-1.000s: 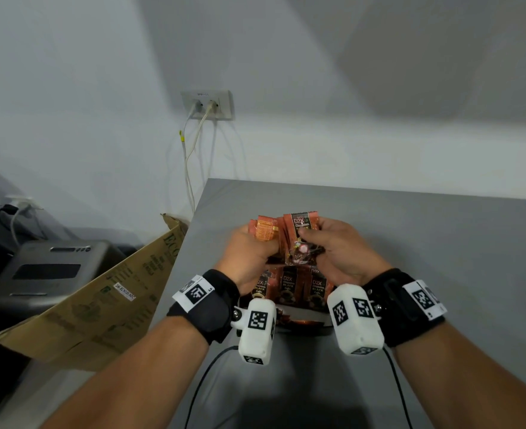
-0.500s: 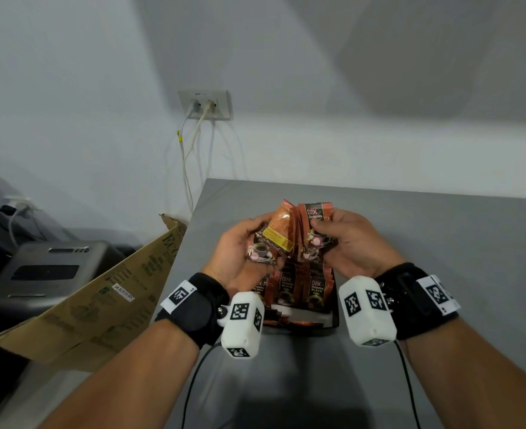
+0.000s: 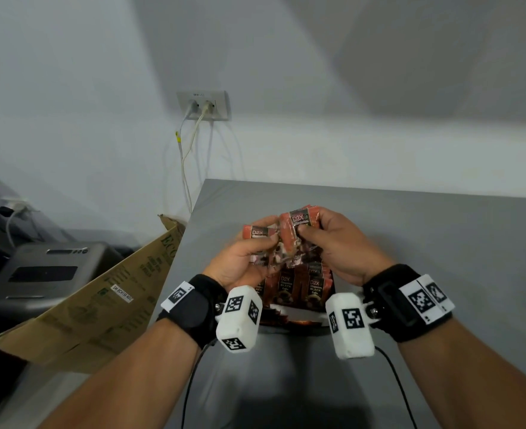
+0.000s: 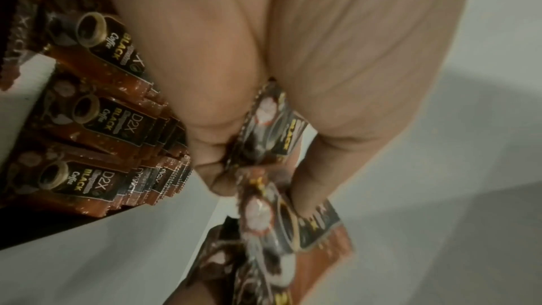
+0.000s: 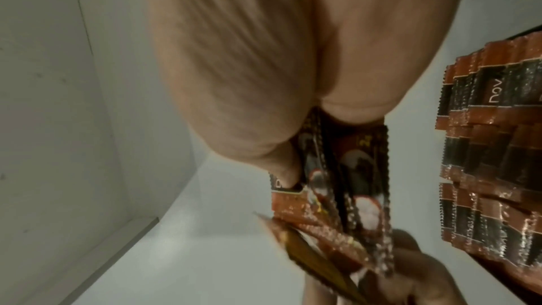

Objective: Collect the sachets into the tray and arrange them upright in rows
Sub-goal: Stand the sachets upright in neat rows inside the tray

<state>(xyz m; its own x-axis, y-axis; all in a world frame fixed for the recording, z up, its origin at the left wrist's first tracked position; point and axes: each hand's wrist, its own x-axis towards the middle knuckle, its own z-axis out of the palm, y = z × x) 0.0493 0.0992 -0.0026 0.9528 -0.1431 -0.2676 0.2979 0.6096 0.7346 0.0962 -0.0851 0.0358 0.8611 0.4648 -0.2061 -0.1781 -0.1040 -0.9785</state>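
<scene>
Both hands hold brown-and-orange coffee sachets above a dark tray (image 3: 292,320) on the grey table. My left hand (image 3: 243,258) grips a small bunch of sachets (image 3: 257,233) turned sideways, also seen as the held sachets (image 4: 264,194). My right hand (image 3: 332,239) pinches another bunch of sachets (image 3: 298,221) upright; these sachets (image 5: 346,182) show between thumb and fingers. The two bunches touch in the middle. Below them, rows of sachets (image 3: 298,286) stand upright in the tray, visible as packed rows (image 4: 97,124) and as stacked tops (image 5: 492,147).
The grey table (image 3: 441,243) stretches right and back to the wall. A cardboard box (image 3: 100,298) leans off the table's left edge, with a grey machine (image 3: 45,274) beyond it. A wall socket (image 3: 204,105) has cables hanging down. Wrist-camera cables trail toward me.
The hands have lifted the loose sachets off the tray rows and drawn the bunches together. The left bunch has rotated from showing its back to lying sideways.
</scene>
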